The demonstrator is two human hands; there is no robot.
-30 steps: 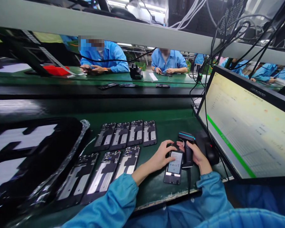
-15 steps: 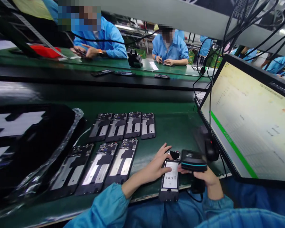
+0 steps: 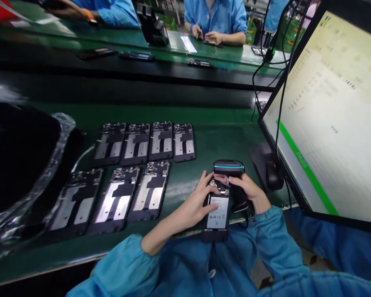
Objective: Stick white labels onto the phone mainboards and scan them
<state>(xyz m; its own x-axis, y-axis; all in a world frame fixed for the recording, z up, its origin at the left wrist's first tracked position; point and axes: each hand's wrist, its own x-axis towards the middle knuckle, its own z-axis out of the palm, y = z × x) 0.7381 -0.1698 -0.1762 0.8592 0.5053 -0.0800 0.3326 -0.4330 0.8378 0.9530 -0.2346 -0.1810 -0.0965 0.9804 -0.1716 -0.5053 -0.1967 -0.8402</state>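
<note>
My left hand [image 3: 199, 204] holds an opened phone [image 3: 215, 236] at the table's front edge, its thumb lying over the white battery label and its fingertips on the circuit board end. Beside it, my right hand [image 3: 252, 192] is closed around the handle of a black barcode scanner [image 3: 228, 167] with a lit blue strip. The scanner's head sits just beyond the phone's top end, and its handle is partly hidden by my fingers. To the left lie two rows of opened phones [image 3: 151, 192], with circuit boards and silvery plates showing.
A monitor [image 3: 336, 123] showing a green PASS bar stands at the right, with a black mouse [image 3: 273, 175] and hanging cables before it. Black material with clear plastic wrap [image 3: 60, 136] lies left. Across the dark belt [image 3: 167, 88], co-workers in blue handle devices.
The scanner has moved left and away from me, to the phone's top end, carried by my right hand. My left hand still holds the phone. The view has tipped down.
</note>
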